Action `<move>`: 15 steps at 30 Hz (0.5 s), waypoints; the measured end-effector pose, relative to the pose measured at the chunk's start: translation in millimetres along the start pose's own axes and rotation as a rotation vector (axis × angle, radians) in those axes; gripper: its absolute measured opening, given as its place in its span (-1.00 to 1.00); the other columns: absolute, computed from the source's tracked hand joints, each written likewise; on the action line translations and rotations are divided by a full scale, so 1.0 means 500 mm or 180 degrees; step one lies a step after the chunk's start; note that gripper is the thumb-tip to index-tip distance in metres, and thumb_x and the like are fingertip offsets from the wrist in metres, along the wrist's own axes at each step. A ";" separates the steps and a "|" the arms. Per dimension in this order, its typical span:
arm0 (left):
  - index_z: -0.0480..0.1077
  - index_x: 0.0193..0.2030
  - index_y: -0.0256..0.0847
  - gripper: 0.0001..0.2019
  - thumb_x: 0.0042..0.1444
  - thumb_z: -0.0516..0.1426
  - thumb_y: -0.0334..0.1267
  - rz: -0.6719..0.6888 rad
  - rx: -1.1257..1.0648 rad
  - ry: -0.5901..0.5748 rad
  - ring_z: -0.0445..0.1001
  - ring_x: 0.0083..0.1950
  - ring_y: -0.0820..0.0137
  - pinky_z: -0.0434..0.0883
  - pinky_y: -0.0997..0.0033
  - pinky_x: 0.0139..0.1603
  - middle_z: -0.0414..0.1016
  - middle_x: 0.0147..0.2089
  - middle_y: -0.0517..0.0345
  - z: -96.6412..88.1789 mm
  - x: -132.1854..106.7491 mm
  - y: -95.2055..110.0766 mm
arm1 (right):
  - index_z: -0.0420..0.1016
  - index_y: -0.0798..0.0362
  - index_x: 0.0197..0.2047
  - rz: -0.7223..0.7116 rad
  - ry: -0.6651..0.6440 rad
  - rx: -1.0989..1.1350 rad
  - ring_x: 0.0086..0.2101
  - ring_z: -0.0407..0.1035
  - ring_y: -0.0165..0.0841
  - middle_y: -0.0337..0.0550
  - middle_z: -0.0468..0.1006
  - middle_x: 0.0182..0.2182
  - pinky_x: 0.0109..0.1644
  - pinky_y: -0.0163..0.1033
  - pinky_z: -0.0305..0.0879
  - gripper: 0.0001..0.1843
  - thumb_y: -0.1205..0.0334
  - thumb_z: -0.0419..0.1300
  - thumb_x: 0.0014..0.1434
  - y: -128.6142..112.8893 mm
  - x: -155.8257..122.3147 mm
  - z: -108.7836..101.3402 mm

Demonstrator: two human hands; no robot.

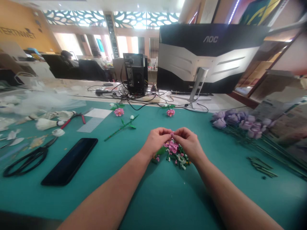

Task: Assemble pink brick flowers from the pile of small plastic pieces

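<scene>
**Both hands pinching one sm. pink pc over brick pile**

L hand (154, 140) & R hand (190, 143) meet just above far edge of the brick pile (173, 147), thumbs & forefingers narrowed tog. on a pink pc (172, 134). It's mostly hidden by fingers, so exact shape unclear.

Brick pile = loose pink, green, white bits + a few orange, on teal mat (153, 198).

Rel. to brick pile: one pink flower (170, 112) straight beyond; second flower (119, 111) beyond & to L, both w/ green leaves. Green stem (117, 131) w/ white bud lies L of it, tilted. Phone (70, 161), dark screen, well to L; black scissors (45, 149) further L, past phone. Also far L & beyond: striped sheet (88, 124), red-handled pliers (67, 124), shuttlecocks (46, 124).

R of brick pile: short green sticks (261, 167), well apart; purple flowers (233, 118) R & beyond, on long stems.

Well beyond, at back: PC tower (136, 73) & AOC monitor (206, 57), its rear facing the pile.
</scene>
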State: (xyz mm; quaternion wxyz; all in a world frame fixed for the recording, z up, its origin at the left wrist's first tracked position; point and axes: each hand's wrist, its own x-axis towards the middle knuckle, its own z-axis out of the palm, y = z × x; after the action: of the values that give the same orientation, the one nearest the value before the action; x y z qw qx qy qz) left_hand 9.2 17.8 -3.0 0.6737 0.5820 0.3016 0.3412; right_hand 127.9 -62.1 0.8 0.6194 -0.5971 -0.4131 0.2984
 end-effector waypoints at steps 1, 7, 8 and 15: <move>0.49 -0.30 -0.33 -0.85 -0.07 0.25 -0.38 -0.0006 -0.0022 0.0004 0.48 -0.32 0.45 0.43 0.40 -0.17 0.54 -0.35 0.07 0.001 0.000 0.000 | 0.40 0.07 -0.42 0.0006 0.0002 0.0017 -0.53 0.19 -0.47 -0.30 0.38 -0.56 -0.47 -0.33 0.10 -0.71 0.07 0.35 -0.09 0.001 0.000 0.000; 0.49 -0.30 -0.35 -0.85 -0.08 0.24 -0.40 -0.0008 -0.0040 0.0014 0.48 -0.33 0.45 0.44 0.40 -0.17 0.54 -0.35 0.06 0.003 -0.001 0.002 | 0.43 0.08 -0.40 0.0082 -0.0008 0.0042 -0.51 0.21 -0.45 -0.28 0.40 -0.55 -0.45 -0.32 0.12 -0.67 0.02 0.36 -0.11 0.002 0.003 0.000; 0.49 -0.30 -0.35 -0.86 -0.07 0.24 -0.40 0.0004 -0.0018 0.0009 0.48 -0.33 0.45 0.44 0.40 -0.18 0.54 -0.35 0.06 0.003 -0.001 0.002 | 0.43 0.09 -0.40 0.0096 -0.0011 0.0033 -0.51 0.21 -0.45 -0.27 0.41 -0.54 -0.45 -0.32 0.12 -0.66 0.02 0.36 -0.11 0.003 0.004 0.000; 0.50 -0.32 -0.34 -0.87 -0.06 0.23 -0.38 0.0064 0.0171 0.0010 0.48 -0.35 0.45 0.42 0.44 -0.23 0.54 -0.36 0.06 0.001 -0.004 0.007 | 0.49 0.12 -0.38 0.0118 -0.0057 -0.0151 -0.51 0.20 -0.45 -0.23 0.43 -0.53 -0.46 -0.32 0.11 -0.62 -0.04 0.35 -0.11 0.014 0.009 -0.009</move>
State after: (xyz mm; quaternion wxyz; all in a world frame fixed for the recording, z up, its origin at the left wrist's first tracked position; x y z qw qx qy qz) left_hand 8.3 16.3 0.7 0.6539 0.6023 0.3058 0.3406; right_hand 134.9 -59.9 -5.4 0.5958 -0.6165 -0.4145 0.3053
